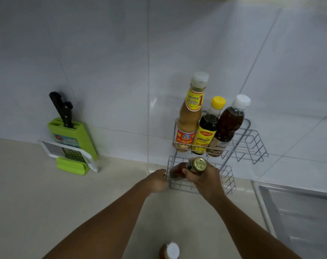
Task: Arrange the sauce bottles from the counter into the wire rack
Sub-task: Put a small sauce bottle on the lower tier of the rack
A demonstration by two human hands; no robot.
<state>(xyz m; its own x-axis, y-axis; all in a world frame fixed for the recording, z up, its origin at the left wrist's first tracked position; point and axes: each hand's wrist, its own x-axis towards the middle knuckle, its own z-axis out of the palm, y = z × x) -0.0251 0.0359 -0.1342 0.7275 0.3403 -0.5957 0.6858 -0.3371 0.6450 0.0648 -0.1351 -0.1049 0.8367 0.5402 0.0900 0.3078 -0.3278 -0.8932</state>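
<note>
A two-tier grey wire rack (pixel 252 143) stands against the tiled wall. Its upper shelf holds three bottles: a tall tan sauce bottle (pixel 190 116), a dark bottle with a yellow cap (pixel 207 128) and a brown bottle with a white cap (pixel 228 126). My right hand (pixel 205 178) is shut on a reddish sauce bottle with a gold cap (pixel 179 170), tilted into the left end of the lower shelf. My left hand (pixel 157 181) grips the lower shelf's left edge. Another white-capped bottle (pixel 170 251) stands on the counter at the bottom edge.
A green knife block (pixel 73 139) with a black-handled knife leans on the wall at the left, with a white-framed grater (pixel 71 154) in front of it. A steel sink (pixel 297 212) lies to the right of the rack. The beige counter (pixel 37 193) spreads in front.
</note>
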